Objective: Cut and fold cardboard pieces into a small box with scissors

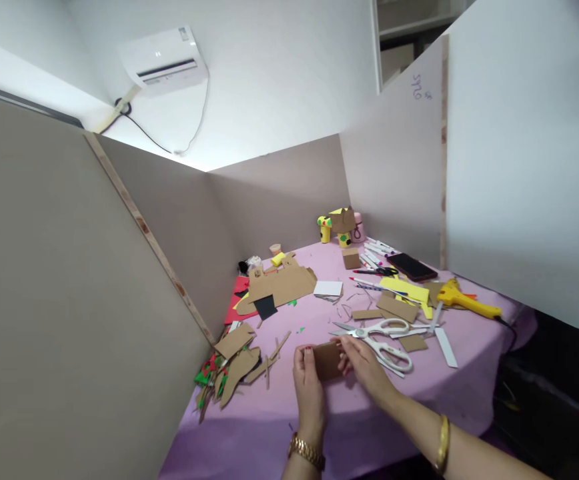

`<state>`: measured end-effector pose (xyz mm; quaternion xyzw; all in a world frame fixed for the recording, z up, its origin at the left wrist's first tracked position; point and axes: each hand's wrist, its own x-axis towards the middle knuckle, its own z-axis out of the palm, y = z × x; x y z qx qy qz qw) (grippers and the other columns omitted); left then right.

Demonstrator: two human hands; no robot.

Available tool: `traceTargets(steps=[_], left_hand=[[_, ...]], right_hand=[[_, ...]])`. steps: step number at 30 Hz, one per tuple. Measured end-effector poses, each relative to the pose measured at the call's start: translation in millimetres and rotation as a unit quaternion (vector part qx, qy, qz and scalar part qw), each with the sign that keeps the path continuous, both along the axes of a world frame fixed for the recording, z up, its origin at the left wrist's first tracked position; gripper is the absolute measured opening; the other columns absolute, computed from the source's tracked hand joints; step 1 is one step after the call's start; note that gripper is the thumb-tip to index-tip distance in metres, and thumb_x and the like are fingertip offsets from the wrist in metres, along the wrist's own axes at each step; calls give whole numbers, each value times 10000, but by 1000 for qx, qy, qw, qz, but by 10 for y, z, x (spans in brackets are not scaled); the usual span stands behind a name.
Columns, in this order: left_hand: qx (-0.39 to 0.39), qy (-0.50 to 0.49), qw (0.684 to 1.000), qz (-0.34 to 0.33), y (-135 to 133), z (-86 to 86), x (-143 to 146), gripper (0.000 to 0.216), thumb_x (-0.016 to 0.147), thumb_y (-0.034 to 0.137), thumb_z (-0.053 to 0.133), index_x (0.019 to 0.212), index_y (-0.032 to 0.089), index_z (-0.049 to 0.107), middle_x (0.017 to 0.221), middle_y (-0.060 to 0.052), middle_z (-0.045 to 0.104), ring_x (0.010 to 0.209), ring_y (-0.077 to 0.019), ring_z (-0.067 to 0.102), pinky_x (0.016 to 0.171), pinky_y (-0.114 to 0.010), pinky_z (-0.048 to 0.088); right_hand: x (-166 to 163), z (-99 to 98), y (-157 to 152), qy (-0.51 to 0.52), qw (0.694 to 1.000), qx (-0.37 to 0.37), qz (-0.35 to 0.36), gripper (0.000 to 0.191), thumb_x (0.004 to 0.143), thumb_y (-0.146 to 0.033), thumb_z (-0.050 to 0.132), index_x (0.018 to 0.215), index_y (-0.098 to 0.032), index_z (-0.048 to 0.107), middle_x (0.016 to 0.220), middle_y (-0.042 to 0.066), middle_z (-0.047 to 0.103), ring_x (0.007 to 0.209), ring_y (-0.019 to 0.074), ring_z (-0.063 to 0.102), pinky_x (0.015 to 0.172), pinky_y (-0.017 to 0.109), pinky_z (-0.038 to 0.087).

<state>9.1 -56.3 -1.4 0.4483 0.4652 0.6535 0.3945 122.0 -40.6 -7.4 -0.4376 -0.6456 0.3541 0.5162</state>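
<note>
Between both hands, above the near part of the purple cloth, is a brown cardboard piece [329, 363]. My left hand [307, 373] grips its left side, thumb on the front face. At its right side my right hand [362, 365] pinches the edge with bent fingers. White-handled scissors [387, 331] lie just beyond my right hand, blades parted and pointing left. Flat cardboard pieces [397, 307] and a yellow strip [404, 288] lie behind the scissors.
Cardboard scraps [242, 373] are heaped at the left edge. A yellow glue gun [469, 301], a phone [412, 267] and markers [372, 257] lie at the right. Farther back are a large cardboard cutout [284, 287], a small cardboard box [350, 259] and a yellow decorated model [343, 230]. Partition walls enclose the table.
</note>
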Motion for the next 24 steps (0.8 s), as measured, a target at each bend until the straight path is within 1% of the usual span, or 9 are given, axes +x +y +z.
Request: traceTargets(steps=[2, 4, 7, 9, 13, 19, 24], left_hand=[[0, 1, 1000, 2, 6, -4, -4, 270, 821, 456, 469, 819, 193, 528, 731, 11, 536, 663, -137, 500, 599, -230, 423], [0, 1, 1000, 4, 8, -10, -6, 267, 817, 453, 477, 832, 191, 529, 747, 6, 542, 683, -140, 510, 619, -234, 431], [1, -1, 1000, 8, 13, -7, 4, 272, 810, 461, 483, 838, 193, 521, 750, 4, 539, 688, -145, 515, 621, -243, 438], [4, 0, 1000, 15, 18, 12, 13, 271, 809, 466, 483, 819, 196, 512, 729, 10, 526, 676, -145, 508, 611, -243, 434], [16, 8, 1000, 25, 35, 59, 19, 251, 816, 453, 481, 825, 204, 513, 749, 14, 527, 713, -141, 509, 655, -235, 429], [1, 8, 1000, 12, 38, 10, 16, 263, 806, 464, 490, 810, 202, 509, 730, 19, 522, 673, -136, 501, 607, -232, 427], [-5, 3, 1000, 7, 0, 10, 16, 257, 804, 457, 499, 803, 201, 522, 731, 19, 523, 687, -131, 498, 618, -223, 421]], right_hand=[[-9, -59, -14, 4, 1000, -17, 4, 244, 931, -338, 447, 928, -137, 586, 695, -36, 609, 489, 76, 564, 456, 217, 481], [-16, -75, -36, -3, 1000, -17, 13, 215, 922, -317, 472, 923, -142, 597, 747, -21, 632, 543, 87, 589, 500, 234, 503], [-14, -38, -61, -20, 1000, -6, 16, 182, 911, -294, 496, 946, -150, 602, 846, 4, 652, 648, 114, 622, 588, 277, 529], [-2, -1, -60, -32, 999, 4, 16, 176, 908, -288, 504, 949, -149, 604, 874, 11, 655, 679, 123, 628, 618, 295, 532], [35, 17, -16, -50, 998, 21, 18, 179, 902, -286, 513, 991, -156, 598, 954, 28, 650, 770, 150, 635, 687, 337, 532], [92, -107, 47, -70, 996, 1, 47, 203, 900, -281, 518, 1055, -165, 576, 1019, 42, 636, 794, 156, 636, 683, 338, 540], [154, -114, 64, -100, 993, 14, 57, 217, 896, -279, 524, 1079, -172, 570, 1075, 51, 621, 858, 176, 628, 734, 370, 530]])
